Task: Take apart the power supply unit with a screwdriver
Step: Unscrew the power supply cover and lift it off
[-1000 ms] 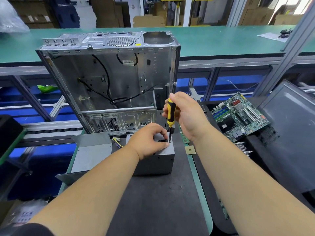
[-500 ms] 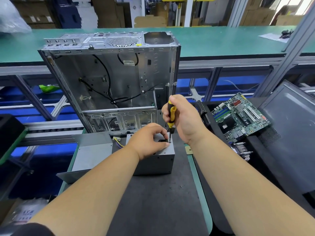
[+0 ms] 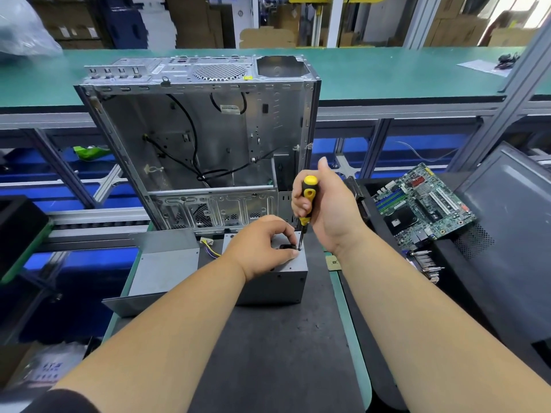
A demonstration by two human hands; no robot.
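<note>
Two hands work here: we see the right hand [image 3: 325, 210] wrapped around the yellow-and-black screwdriver [image 3: 307, 201], held upright with its tip on the top of the grey power supply unit [image 3: 277, 283]. Just left of it, the left hand [image 3: 262, 245] curls over that unit's top, gripping it. Beyond both hands stands the open computer case [image 3: 202, 138]; a motherboard [image 3: 423, 207] lies to the right hand's right.

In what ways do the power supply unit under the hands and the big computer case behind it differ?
The power supply unit is a small closed grey box; the computer case is far larger, with its side open and black cables inside.
The unit lies low on the dark mat; the case stands upright behind it.
The left hand rests on the unit and the screwdriver tip meets its top; nothing touches the case.
Both are bare grey metal.
</note>
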